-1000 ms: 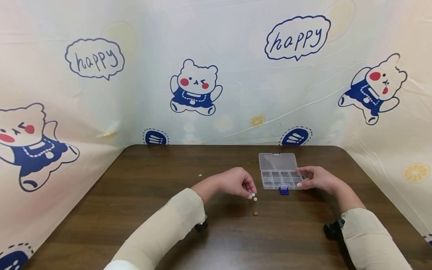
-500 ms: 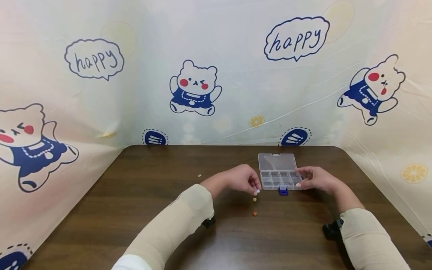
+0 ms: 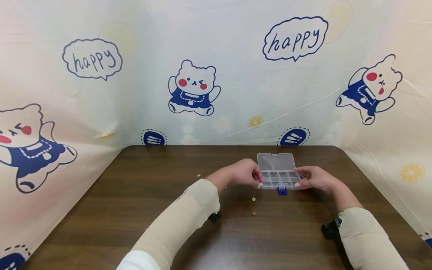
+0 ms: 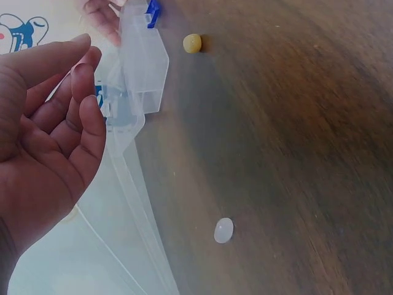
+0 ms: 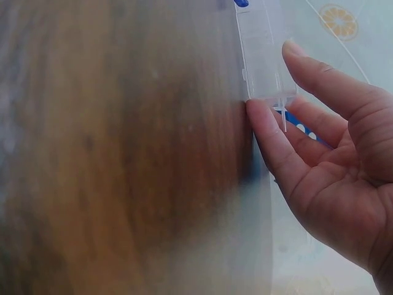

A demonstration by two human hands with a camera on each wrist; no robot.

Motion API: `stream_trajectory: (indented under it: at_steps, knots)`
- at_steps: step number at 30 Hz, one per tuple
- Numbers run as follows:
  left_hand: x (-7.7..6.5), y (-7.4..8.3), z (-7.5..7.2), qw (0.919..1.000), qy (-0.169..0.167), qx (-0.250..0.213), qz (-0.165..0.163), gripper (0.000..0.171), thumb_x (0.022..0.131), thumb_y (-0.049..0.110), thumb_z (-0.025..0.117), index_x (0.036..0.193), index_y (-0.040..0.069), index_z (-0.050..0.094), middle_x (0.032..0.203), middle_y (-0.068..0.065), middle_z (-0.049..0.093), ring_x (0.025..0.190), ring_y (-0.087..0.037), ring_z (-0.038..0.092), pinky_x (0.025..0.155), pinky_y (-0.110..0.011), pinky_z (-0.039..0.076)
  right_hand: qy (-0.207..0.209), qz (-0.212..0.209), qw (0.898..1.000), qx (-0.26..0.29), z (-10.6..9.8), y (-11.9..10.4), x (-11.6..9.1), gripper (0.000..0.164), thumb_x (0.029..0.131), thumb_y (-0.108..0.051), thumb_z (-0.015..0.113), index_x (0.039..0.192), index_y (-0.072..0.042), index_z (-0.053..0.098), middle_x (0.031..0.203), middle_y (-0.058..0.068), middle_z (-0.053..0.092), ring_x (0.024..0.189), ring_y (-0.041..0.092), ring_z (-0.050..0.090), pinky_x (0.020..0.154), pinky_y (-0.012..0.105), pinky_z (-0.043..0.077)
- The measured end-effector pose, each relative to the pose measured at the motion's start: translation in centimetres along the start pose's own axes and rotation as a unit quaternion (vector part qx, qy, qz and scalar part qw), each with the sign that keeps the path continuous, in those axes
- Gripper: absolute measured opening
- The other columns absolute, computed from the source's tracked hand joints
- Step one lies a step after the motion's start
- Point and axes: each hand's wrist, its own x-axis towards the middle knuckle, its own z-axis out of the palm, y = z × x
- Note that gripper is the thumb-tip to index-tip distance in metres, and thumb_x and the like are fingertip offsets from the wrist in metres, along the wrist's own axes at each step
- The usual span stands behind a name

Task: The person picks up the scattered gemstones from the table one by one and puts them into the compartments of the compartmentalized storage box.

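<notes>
A clear compartment box (image 3: 278,187) with a blue clasp (image 3: 282,191) lies on the table, its lid (image 3: 275,162) folded back. My left hand (image 3: 245,173) is at the box's left front corner, thumb and index fingertips together. A small white bead (image 3: 261,184) shows at those fingertips in the head view; the left wrist view hides it. My right hand (image 3: 316,177) grips the box's right end, thumb at the front and fingers toward the hinge. In front of the box lie a yellow bead (image 3: 253,199) and an orange-brown bead (image 3: 254,213).
Left of the box, a white bead (image 4: 224,230) lies near my left forearm. Another pale bead (image 3: 198,175) sits further left. The brown wooden table (image 3: 152,195) ends at a printed cloth backdrop (image 3: 236,93).
My left hand has moved right and away from me, from beside the yellow bead to the box's left corner, with the white bead at its fingertips. My right hand stays on the box.
</notes>
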Motion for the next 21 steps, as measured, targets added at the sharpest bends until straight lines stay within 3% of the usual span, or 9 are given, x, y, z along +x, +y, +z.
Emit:
stream_trajectory:
  at_steps: [15,21]
  knots:
    - [1.0,0.7,-0.7,0.9995,0.015,-0.028,-0.007,0.005,0.085,0.008,0.075,0.090,0.009,0.075,0.080,0.004,0.068,0.076,-0.010,0.059,0.071,-0.020,0.049,0.002,0.006,1.000,-0.020,0.0,-0.3,0.0,0.077,0.081,-0.023,0.081,0.141,0.007,0.043,0.140,0.034,0.042,0.101,0.030,0.057,0.091,0.044,0.050]
    - [1.7,0.9,-0.9,0.9991,0.024,-0.034,-0.011,0.004,0.085,0.008,0.076,0.088,0.009,0.074,0.079,0.003,0.068,0.075,-0.011,0.059,0.070,-0.020,0.049,0.000,0.000,1.000,-0.007,-0.1,-0.1,0.1,0.077,0.082,-0.021,0.080,0.142,0.007,0.042,0.141,0.034,0.041,0.100,0.029,0.057,0.088,0.041,0.052]
